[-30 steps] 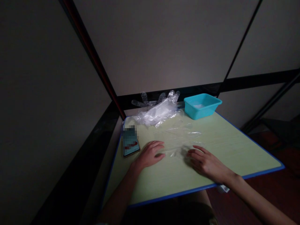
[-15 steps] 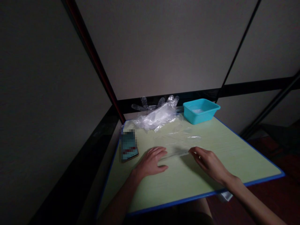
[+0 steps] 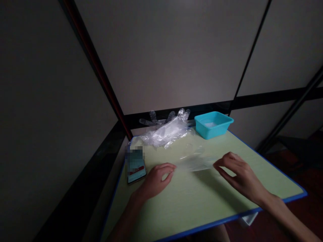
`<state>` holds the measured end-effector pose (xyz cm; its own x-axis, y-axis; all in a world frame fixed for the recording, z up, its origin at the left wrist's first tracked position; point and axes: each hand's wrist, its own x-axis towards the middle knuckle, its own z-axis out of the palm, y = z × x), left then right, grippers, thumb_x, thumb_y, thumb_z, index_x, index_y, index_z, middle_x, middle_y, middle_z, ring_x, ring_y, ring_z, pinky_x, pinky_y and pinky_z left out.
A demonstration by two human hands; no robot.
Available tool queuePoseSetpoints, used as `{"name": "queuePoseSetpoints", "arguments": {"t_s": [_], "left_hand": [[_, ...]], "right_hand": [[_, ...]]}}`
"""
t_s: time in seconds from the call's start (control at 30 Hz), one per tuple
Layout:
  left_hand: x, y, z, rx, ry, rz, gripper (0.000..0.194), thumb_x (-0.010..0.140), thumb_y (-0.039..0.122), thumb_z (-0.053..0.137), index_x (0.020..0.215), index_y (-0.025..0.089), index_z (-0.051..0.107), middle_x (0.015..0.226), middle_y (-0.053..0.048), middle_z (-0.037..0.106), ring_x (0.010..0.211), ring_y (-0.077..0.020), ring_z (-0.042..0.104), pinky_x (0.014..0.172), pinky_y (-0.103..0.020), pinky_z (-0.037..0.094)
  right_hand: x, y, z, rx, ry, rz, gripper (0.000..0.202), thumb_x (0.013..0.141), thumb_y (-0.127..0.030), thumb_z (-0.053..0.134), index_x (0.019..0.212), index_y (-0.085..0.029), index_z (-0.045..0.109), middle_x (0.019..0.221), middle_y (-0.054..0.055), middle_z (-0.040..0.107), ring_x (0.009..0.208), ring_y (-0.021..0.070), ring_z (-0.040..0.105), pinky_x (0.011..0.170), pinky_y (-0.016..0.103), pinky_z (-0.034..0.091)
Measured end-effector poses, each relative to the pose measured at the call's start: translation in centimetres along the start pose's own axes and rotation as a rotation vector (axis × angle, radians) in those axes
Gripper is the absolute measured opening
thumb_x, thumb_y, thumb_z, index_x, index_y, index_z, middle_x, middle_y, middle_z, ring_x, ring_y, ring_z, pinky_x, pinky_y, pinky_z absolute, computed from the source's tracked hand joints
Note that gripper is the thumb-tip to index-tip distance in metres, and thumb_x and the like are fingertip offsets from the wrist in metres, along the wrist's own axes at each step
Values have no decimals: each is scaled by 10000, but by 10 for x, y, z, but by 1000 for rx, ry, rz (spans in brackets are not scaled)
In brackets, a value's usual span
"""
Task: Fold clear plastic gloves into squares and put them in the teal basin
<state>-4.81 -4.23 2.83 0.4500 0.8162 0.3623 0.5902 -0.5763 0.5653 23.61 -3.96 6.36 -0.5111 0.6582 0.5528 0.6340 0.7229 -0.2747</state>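
A clear plastic glove (image 3: pixel 195 163) stretches between my two hands, just above the table. My left hand (image 3: pixel 159 177) pinches its left end between thumb and fingers. On the other side, my right hand (image 3: pixel 237 173) grips the right end with the fingertips and is lifted off the tabletop, casting a shadow. The glove is thin and see-through, and its finger part points toward the back of the table. Behind it lies a crumpled pile of clear plastic gloves (image 3: pixel 164 132), some fingers sticking up against the wall.
The pale green table (image 3: pixel 191 208) has a blue edge. A turquoise plastic basin (image 3: pixel 213 131) stands at the back right, with something whitish inside. A phone (image 3: pixel 136 168) lies at the left edge, near my left forearm. Wall panels rise behind and to the left.
My left hand has gone from spread fingers to a pinch on the glove's edge. My right hand has moved right and up, drawing the glove out wider. The view has shifted slightly.
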Motion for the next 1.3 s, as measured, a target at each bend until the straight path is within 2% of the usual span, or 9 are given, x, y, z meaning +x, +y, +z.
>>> {"name": "queuePoseSetpoints", "arguments": {"t_s": [0.23,0.33,0.43,0.53,0.63,0.8,0.93,1.17,1.3], "left_hand": [[14,65,-33,-234,-162,55,144,803,126,455,761,156,590,946,-39,639,885,-140,580,797,-243,422],[19,75,-43,-375,-151,15,149,809,175,465,774,148,607,855,-40,647,810,-148,597,706,-235,443],[25,73,-46,-613,-167,-113,175,813,237,453,818,137,596,878,-55,641,673,-136,621,555,-209,452],[31,62,-41,-749,-159,-280,170,771,279,493,736,126,560,922,-67,632,575,-123,629,462,-183,426],[34,44,-27,-786,-142,-435,182,734,305,515,729,127,554,908,-65,639,543,-115,625,449,-176,406],[30,5,2,-722,-96,-688,223,698,343,529,724,128,585,816,-55,662,543,-108,613,452,-166,387],[24,-21,19,-683,-76,-778,191,683,306,519,713,124,570,830,-64,663,519,-118,615,433,-175,392],[24,-42,27,-503,27,-829,136,705,258,475,659,141,527,682,-28,632,537,-163,617,447,-225,438],[20,-39,23,-298,212,-760,83,693,184,491,771,169,519,832,-39,596,823,-210,595,666,-305,478]], "right_hand": [[8,-18,-70,-124,153,-161,134,783,-220,535,916,-238,539,861,17,632,826,212,588,881,440,359],[19,-26,-85,-65,234,-32,249,784,-238,527,1031,-262,506,860,14,629,730,190,610,730,338,479],[38,-25,-87,57,263,38,321,772,-272,551,1085,-262,484,806,15,613,704,183,605,649,306,495],[60,-9,-70,247,163,84,300,777,-287,547,1063,-222,484,788,17,597,672,167,603,624,307,501],[74,22,-34,436,27,160,327,774,-318,537,1061,-181,462,767,18,581,624,151,600,637,326,499],[72,68,39,741,-194,295,374,734,-321,541,1044,-162,405,702,11,577,623,154,599,604,310,490],[67,86,80,748,-255,292,352,727,-324,524,1012,-147,416,637,8,582,605,151,588,594,304,480],[71,105,115,651,-260,304,310,732,-290,499,995,-143,428,776,75,617,697,167,595,633,326,494],[69,111,112,535,-215,322,297,739,-244,480,1015,-137,445,996,145,571,890,208,564,703,347,494]]}}
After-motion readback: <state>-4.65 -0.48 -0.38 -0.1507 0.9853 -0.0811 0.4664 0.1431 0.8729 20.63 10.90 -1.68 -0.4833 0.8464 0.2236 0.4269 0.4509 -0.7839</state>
